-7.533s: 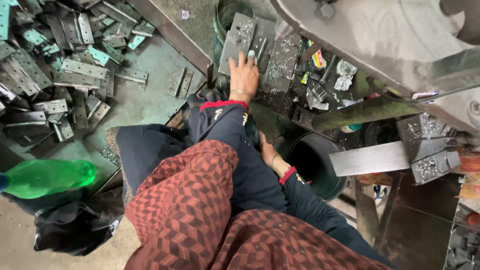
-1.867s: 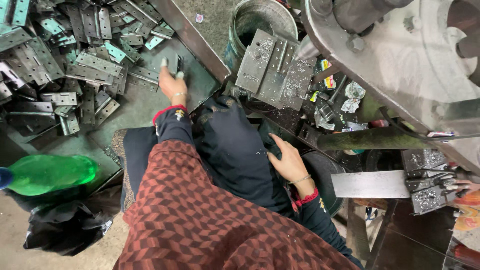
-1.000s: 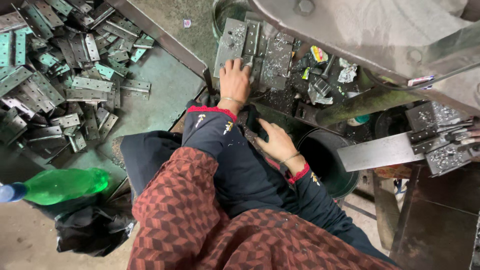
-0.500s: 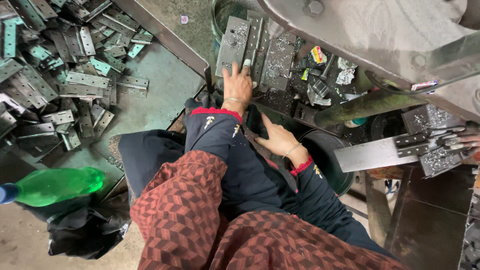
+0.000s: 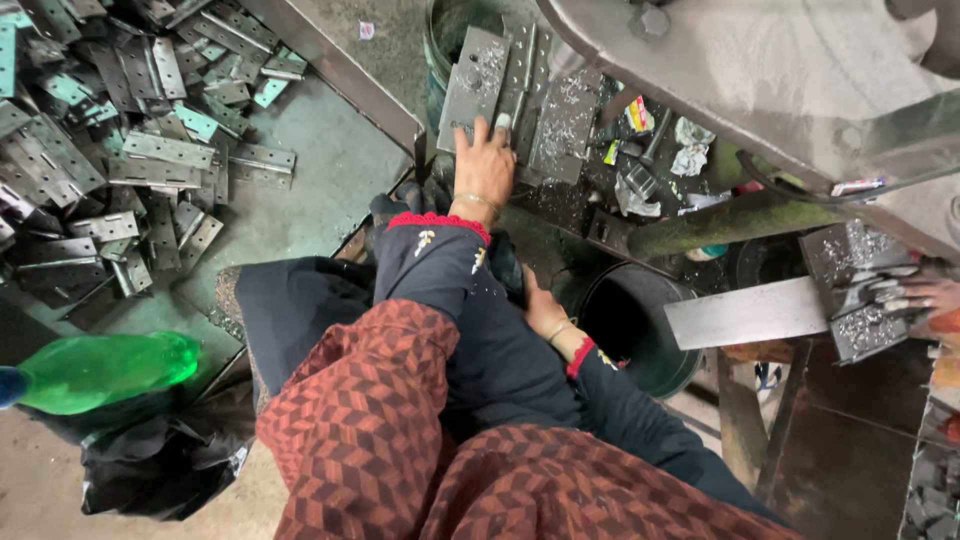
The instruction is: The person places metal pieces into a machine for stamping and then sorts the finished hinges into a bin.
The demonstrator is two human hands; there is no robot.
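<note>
At the machine bed, left hand (image 5: pixel 484 168) lies flat on a perforated metal plate (image 5: pixel 472 88); right hand (image 5: pixel 541 310) rests low by the lap.

Left-hand fingers are spread and pressed on the plate's lower end, not clamped around it; the right hand is half hidden behind the dark sleeve, so its grip cannot be determined. The plate lies beside a second swarf-covered plate (image 5: pixel 566 128), just below the green bucket (image 5: pixel 450 30). For a clean placement, slide the plate flat and keep fingertips off the chip-covered edges. Small crumpled wrappers (image 5: pixel 640 115), yellow-red and silver, lie on the dark surface to the right. A green plastic bottle (image 5: pixel 105 370) lies at lower left near the pile of hinge plates (image 5: pixel 120 150). Another person's hand (image 5: pixel 925 295) grips a clamp at far right.
</note>
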